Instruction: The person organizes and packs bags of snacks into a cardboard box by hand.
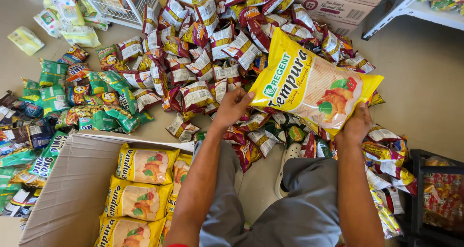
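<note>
I hold a large yellow snack bag (pixel 309 82) up in front of me with both hands. My left hand (pixel 233 107) grips its lower left corner, my right hand (pixel 356 123) its bottom right edge. Below my left arm, an open cardboard box (pixel 77 184) holds several matching yellow snack bags (pixel 145 166) laid flat in rows. My knees in grey trousers (pixel 299 203) are at the bottom of the view.
A heap of maroon-and-white snack packets (pixel 212 39) covers the floor ahead. Green and orange packets (pixel 96 97) lie to the left. A white wire rack (pixel 123 5) stands top left, stacked cartons (pixel 338 5) top right, a black crate (pixel 435 194) at right.
</note>
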